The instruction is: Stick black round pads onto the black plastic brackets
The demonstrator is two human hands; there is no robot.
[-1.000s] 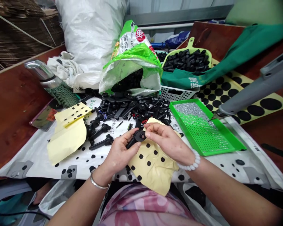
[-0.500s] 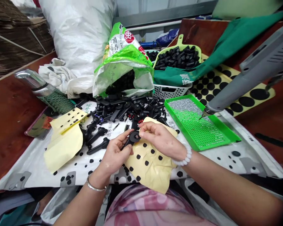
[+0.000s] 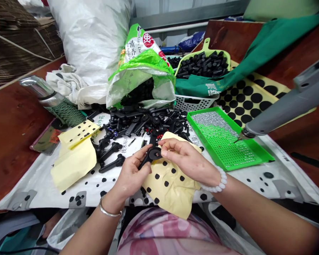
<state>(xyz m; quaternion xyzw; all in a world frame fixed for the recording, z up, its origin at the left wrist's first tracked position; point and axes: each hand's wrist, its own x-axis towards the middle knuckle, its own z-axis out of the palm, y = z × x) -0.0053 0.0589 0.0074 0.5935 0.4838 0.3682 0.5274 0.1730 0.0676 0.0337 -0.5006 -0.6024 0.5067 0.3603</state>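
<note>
Between thumb and fingers, my left hand [image 3: 131, 171] holds a black plastic part [image 3: 154, 153] with a round end. My right hand [image 3: 184, 157] is at the right edge of that round end, thumb and forefinger pinched together; whether anything small is between them is hidden. Below both hands lies a crumpled yellow sheet [image 3: 172, 194] with black dots. A heap of black parts [image 3: 133, 124] spreads just beyond the hands, and a few longer black parts [image 3: 113, 163] lie to the left of my left hand.
A green tray [image 3: 228, 157] of small metal pieces sits at the right, under a grey power tool [image 3: 276, 109]. Left are a second yellow sheet [image 3: 74, 164], a phone [image 3: 46, 138] and a flask [image 3: 53, 101]. Behind stand an open green bag [image 3: 140, 67] and a yellow scoop [image 3: 206, 46].
My right hand has shifted slightly right, away from the part's centre, showing more of its round face. My left hand keeps its hold. The whole view has shifted a little.
</note>
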